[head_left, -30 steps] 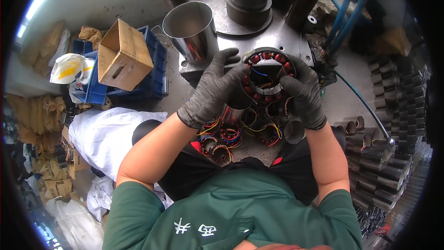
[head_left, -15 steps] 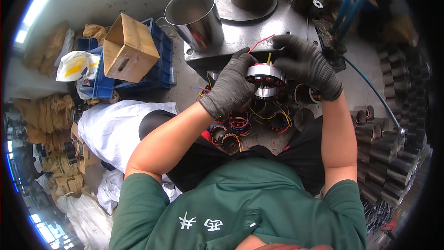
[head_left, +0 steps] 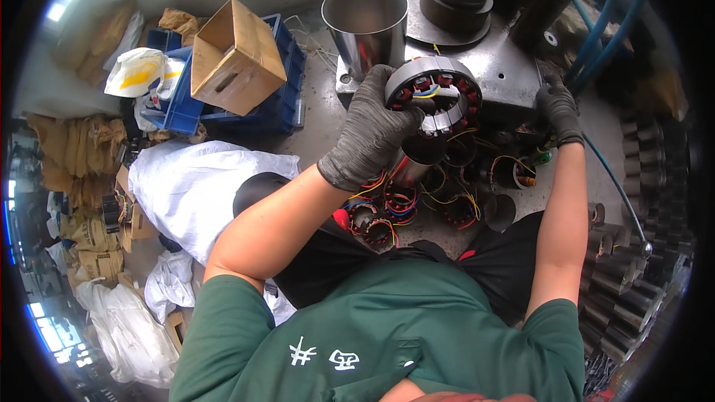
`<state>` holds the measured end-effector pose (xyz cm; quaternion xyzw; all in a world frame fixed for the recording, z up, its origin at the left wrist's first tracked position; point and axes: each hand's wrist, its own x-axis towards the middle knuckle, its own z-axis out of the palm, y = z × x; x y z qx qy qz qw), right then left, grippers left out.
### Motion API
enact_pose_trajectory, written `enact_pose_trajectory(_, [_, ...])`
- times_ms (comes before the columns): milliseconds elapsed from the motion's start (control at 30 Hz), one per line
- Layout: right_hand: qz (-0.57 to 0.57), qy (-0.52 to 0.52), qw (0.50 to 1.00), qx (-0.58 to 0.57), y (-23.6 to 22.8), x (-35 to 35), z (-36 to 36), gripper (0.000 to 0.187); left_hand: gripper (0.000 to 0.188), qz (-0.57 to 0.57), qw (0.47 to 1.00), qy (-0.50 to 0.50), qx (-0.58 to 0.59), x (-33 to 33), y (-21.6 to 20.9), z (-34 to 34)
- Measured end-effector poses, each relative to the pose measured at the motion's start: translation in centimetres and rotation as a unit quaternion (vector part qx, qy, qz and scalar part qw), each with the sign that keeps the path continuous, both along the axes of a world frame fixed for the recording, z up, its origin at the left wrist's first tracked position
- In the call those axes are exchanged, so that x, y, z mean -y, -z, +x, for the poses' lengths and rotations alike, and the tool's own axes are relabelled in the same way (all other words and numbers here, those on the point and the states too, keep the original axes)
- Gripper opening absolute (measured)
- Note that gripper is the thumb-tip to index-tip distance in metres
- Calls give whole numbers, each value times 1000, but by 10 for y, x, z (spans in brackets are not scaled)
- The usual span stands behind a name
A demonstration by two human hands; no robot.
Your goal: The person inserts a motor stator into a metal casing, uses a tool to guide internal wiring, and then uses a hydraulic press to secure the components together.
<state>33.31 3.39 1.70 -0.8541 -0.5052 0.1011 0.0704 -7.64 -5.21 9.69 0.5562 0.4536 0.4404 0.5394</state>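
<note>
My left hand (head_left: pixel 366 134), in a grey knitted glove, grips the left side of a motor stator (head_left: pixel 408 74). This silver ring with dark red windings inside is tilted, its opening turned toward me, and short yellow and blue wires show at it. My right hand (head_left: pixel 560 113), gloved the same way, is apart from the stator at the right edge of the metal press table (head_left: pixel 514 67). Its fingers are curled; whatever they hold is too dark to make out. Under the left hand, several wound stators (head_left: pixel 378 231) with coloured wires lie on the floor.
An open steel cylinder (head_left: pixel 363 37) stands on the press table, left of the thick press column (head_left: pixel 458 0). Further left, a cardboard box (head_left: pixel 246 74) rests on blue crates (head_left: pixel 287 78). Metal tubes (head_left: pixel 622 298) are stacked on the right, near a hanging teal hose (head_left: pixel 611 179).
My right hand has left the stator and moved right to the table's edge. The left hand has tipped the stator, its opening now facing me more. The view has shifted slightly.
</note>
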Motion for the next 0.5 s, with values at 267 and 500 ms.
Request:
enact_pose_trajectory(267, [180,-118,962,-168,11,20,32,38,49,-266,882,72,383,6,9,-10])
enact_pose_trajectory(500, [260,-180,815,-485,-49,84,-75,51,55,-278,866,69,410,1,31,-7])
